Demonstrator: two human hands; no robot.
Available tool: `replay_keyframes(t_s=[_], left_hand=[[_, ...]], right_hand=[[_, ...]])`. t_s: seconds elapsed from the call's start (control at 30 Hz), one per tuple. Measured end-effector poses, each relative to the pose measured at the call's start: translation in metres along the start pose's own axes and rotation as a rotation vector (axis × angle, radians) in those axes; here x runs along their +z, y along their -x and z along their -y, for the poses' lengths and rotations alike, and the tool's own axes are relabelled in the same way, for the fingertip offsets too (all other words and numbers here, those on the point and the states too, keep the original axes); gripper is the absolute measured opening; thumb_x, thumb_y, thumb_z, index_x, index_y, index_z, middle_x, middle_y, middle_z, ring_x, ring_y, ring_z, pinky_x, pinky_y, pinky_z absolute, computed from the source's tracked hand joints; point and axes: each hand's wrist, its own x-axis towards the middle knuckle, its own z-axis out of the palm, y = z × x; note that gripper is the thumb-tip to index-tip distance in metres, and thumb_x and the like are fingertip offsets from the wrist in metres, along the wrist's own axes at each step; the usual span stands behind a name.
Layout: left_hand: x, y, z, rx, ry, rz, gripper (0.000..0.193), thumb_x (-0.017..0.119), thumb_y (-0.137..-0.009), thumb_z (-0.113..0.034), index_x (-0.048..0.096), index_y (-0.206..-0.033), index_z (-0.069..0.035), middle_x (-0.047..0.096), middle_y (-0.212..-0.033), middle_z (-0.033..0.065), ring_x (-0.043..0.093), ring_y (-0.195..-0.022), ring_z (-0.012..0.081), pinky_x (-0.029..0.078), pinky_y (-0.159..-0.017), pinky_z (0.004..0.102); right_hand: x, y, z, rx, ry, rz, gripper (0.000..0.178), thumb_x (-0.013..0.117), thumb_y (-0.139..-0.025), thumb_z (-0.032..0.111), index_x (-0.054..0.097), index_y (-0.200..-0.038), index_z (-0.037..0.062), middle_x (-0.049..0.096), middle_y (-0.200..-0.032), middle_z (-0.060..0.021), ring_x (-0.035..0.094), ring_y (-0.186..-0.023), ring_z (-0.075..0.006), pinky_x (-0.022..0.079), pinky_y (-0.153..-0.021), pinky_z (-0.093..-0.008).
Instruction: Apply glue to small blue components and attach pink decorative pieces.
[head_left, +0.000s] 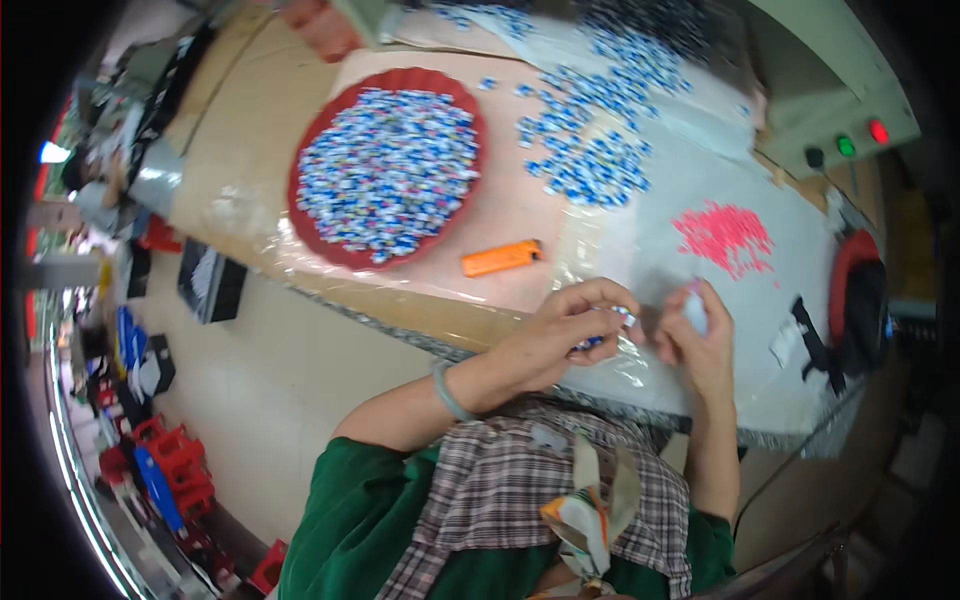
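Note:
My left hand (560, 340), with a pale bangle (452, 392) at its wrist, is closed over several small blue-and-white pieces (590, 343). One piece shows at its thumb and fingertips. Close by on the right, my right hand (705, 345) grips a pale, whitish-blue object (694, 312) whose kind I cannot make out. A pink spot shows at that object's top end. Both hands are above the near part of the table, slightly apart. Beyond the right hand lies a spread of tiny pink pieces (725, 238) on a pale sheet (660, 200).
A red scalloped bowl (298, 215) full of blue-and-white pieces stands left of an orange lighter (500, 258). More such pieces (600, 165) lie scattered farther back. A machine housing (850, 100) with red and green buttons borders the right. Red stools (180, 460) stand on the floor.

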Motion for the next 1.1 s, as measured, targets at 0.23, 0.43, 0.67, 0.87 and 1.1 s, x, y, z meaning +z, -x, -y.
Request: replay_keyframes(t_s=[0.23, 0.43, 0.67, 0.87, 1.1], left_hand=[[-0.019, 0.031, -0.1, 0.601, -1.066, -0.515, 0.012, 0.056, -0.093, -0.011, 0.062, -0.094, -0.001, 0.063, -0.088, 0.0021, 0.052, -0.073, 0.0059, 0.042, -0.063, 0.0211], [-0.047, 0.036, -0.155, 0.926, -1.768, -0.595, 0.012, 0.056, -0.089, -0.005, 0.063, -0.098, 0.0, 0.066, -0.1, 0.0167, 0.062, -0.098, 0.0313, 0.046, -0.091, 0.0404], [-0.031, -0.027, -0.084, 0.904, -1.769, -0.301, 0.015, 0.062, -0.079, -0.001, 0.063, -0.094, -0.003, 0.062, -0.097, 0.0116, 0.06, -0.094, 0.0306, 0.05, -0.079, 0.0393], [-0.03, -0.063, -0.072, 0.953, -1.943, -0.351, 0.012, 0.061, -0.076, -0.001, 0.061, -0.088, -0.003, 0.056, -0.087, 0.0095, 0.057, -0.083, 0.0275, 0.049, -0.069, 0.0388], [-0.034, -0.069, -0.071, 0.951, -2.106, -0.365, 0.021, 0.058, -0.072, 0.0, 0.057, -0.092, -0.005, 0.054, -0.083, 0.0096, 0.056, -0.081, 0.0265, 0.048, -0.068, 0.0372]], right_hand=[[-0.014, 0.004, -0.007, 0.019, -0.029, -0.033, 0.005, 0.059, -0.089, 0.006, 0.054, -0.089, 0.0039, 0.057, -0.066, -0.004, 0.05, -0.049, -0.0071, 0.036, -0.043, -0.0197], [-0.013, -0.004, -0.012, 0.02, -0.001, -0.009, 0.006, 0.058, -0.091, 0.008, 0.053, -0.093, 0.0052, 0.057, -0.065, -0.0041, 0.05, -0.049, -0.0086, 0.036, -0.044, -0.02], [-0.015, -0.004, -0.008, 0.02, 0.023, 0.032, 0.008, 0.061, -0.09, 0.009, 0.054, -0.092, 0.0054, 0.058, -0.067, -0.0037, 0.052, -0.052, -0.008, 0.038, -0.046, -0.0208], [-0.015, -0.002, -0.006, -0.014, 0.044, 0.073, 0.008, 0.061, -0.089, 0.009, 0.055, -0.09, 0.0053, 0.059, -0.069, -0.0026, 0.054, -0.053, -0.0064, 0.039, -0.047, -0.0198], [-0.017, -0.003, -0.007, 0.0, 0.059, 0.089, 0.009, 0.062, -0.09, 0.011, 0.055, -0.09, 0.0055, 0.059, -0.069, -0.0016, 0.054, -0.055, -0.0055, 0.04, -0.048, -0.0191]])
